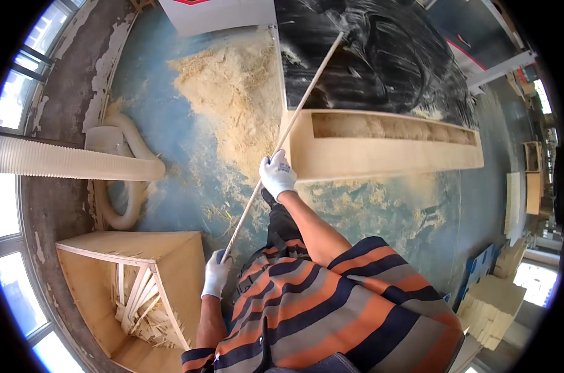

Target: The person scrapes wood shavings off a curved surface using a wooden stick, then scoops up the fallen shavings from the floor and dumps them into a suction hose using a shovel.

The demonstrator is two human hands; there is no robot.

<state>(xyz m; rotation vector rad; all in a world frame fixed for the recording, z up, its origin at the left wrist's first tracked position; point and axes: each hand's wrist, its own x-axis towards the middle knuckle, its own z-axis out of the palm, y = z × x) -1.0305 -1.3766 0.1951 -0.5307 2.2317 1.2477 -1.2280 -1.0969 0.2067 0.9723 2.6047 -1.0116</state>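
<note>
A long, thin, pale pole (308,93) runs diagonally from low left to upper right. Its far end lies over a dusty black panel (381,62); whether it touches is hard to judge. My right hand (277,174), in a white glove, is wrapped round the pole near its middle. Lower down, my left hand (216,273), also gloved, grips the pole's near end. Just beyond my right hand is a light wooden box-like frame (381,158) with a long slot holding sawdust. Left of the pole, a large sawdust heap (232,93) spreads on the floor.
At lower left stands an open wooden crate (170,245) with wood offcuts (146,304) inside. A ribbed white hose (70,158) crosses from the left wall and bends near the floor. Stacked boards (490,304) are at the right. Sawdust coats the blue floor (369,205).
</note>
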